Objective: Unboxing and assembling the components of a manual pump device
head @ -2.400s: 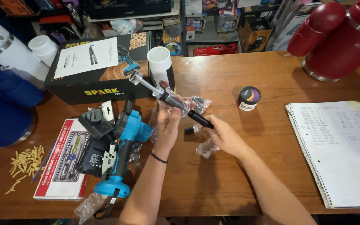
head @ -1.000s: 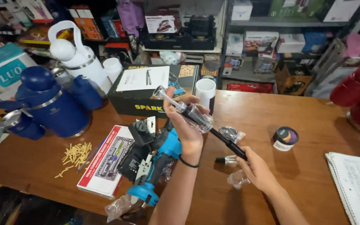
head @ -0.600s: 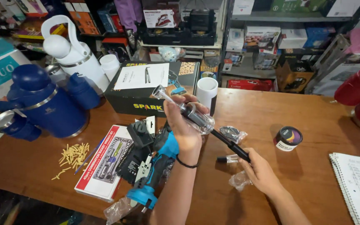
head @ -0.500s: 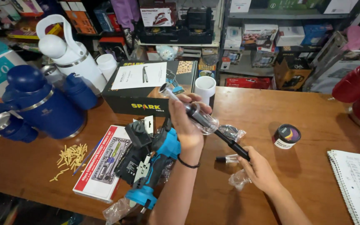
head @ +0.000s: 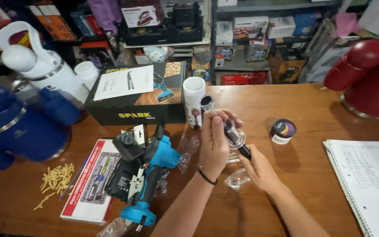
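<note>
Compared with the earlier frames, the long rod-like tool attachment (head: 227, 127) is pulled in closer and points steeply away from the camera instead of lying diagonally across the view; the hands sit nearer each other, and the view has swung slightly left. Left hand (head: 213, 142) is wrapped around the clear, plastic-sleeved mid section, thumb on top, fingers closed round it. Right hand (head: 259, 169) is closed on the black lower end, tight grip, palm partly hidden under the wrist. Attachment is held in the air above the wooden table (head: 312, 101), just in front of the white cylinder (head: 194, 101), not touching it as far as I can tell. Blue power tool (head: 148, 175) lies flat on the table left of the left forearm, untouched, next to the red-and-white booklet (head: 86, 184) and the black box (head: 137, 94) with a sheet on top. Loose clear plastic wrap (head: 237, 179) lies under the right hand. Small round tin (head: 282, 131) sits to the right, open notebook (head: 367, 180) further right, pile of yellow plugs (head: 55, 177) far left. Progress, my read: attachment is out of the box and mostly unwrapped, some sleeve is on it yet; it is not joined to the blue tool, so unwrapping and fitting look left to do.
</note>
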